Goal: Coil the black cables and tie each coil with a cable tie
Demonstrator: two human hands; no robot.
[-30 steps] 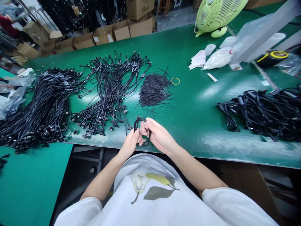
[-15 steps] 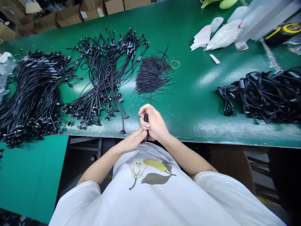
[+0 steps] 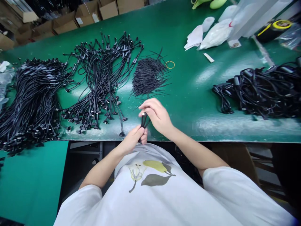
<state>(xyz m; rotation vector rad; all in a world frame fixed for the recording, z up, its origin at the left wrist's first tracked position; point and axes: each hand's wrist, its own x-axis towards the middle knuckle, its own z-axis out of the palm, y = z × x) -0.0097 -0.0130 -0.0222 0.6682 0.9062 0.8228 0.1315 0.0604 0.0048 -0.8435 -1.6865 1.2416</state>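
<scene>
A folded bundle of black cable (image 3: 143, 120) stands upright close to my body at the table's front edge. My left hand (image 3: 137, 134) is closed around its lower part, thumb on the near side. Over the bundle's upper end curls my right hand (image 3: 158, 115), its fingers bent and pointing left. What those fingertips pinch, if anything, is hidden. Just beyond my hands lies a pile of short thin black ties (image 3: 148, 76), a few of them loose at its near side.
Left of the ties lie loose black cables with plugs (image 3: 101, 78) and a thicker cable heap (image 3: 37, 94). Coiled black cables (image 3: 261, 91) lie at the right. A yellow ring (image 3: 170, 65), a white bag (image 3: 215, 34) and a yellow-black tape roll (image 3: 274, 30) are farther back. Cardboard boxes (image 3: 87, 14) line the far edge.
My hands have moved apart a little. The right hand has risen toward the bundle's top, and more of the cable now shows above my left hand. The view has shifted slightly.
</scene>
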